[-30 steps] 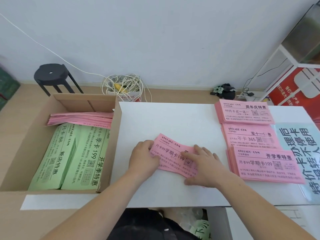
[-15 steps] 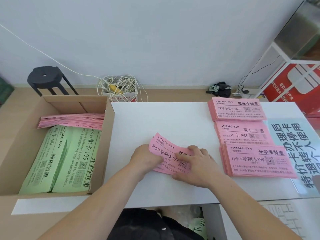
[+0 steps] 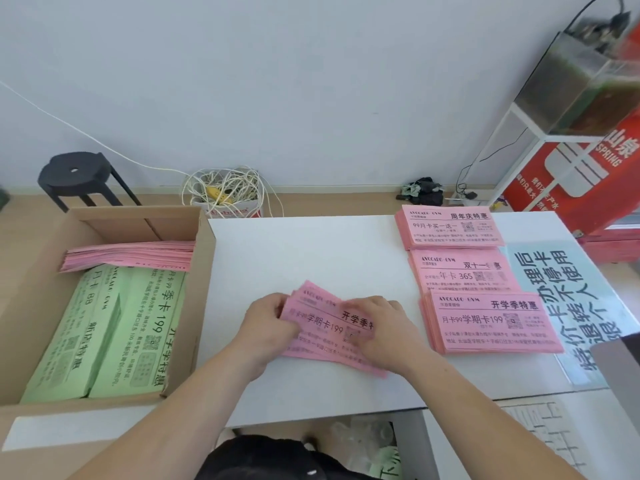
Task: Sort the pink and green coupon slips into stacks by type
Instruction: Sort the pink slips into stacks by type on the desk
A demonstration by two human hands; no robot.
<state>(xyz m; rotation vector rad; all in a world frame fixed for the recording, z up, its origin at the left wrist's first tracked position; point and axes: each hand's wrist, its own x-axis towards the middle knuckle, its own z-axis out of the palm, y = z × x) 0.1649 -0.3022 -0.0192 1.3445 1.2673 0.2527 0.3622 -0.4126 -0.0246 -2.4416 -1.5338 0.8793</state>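
"Head view first: how did the pink slips lie, from where you stood?"

"A fanned bundle of pink slips lay on the white bench, just in front of the person. Its long axis ran left to right, tilted so that the left end sat farther off and the right end nearer. The print faced up and read the person's way."

"And the hands?"

"The left hand gripped the bundle's left end, fingers curled round the edge. The right hand lay over the right half, fingers bent down and pinching the paper."

"The sorted ones?"

"Three in a column at the bench's right: the far stack, the middle stack and the near stack, each touching the next, long axes left to right too. A pale blue sheet lay beside them."

"The room?"

"A cardboard box stood against the bench's left edge. It held green slips running front to back and loose pink slips at its far end. By the white wall stood a black stool, a tangle of cable and a red carton."
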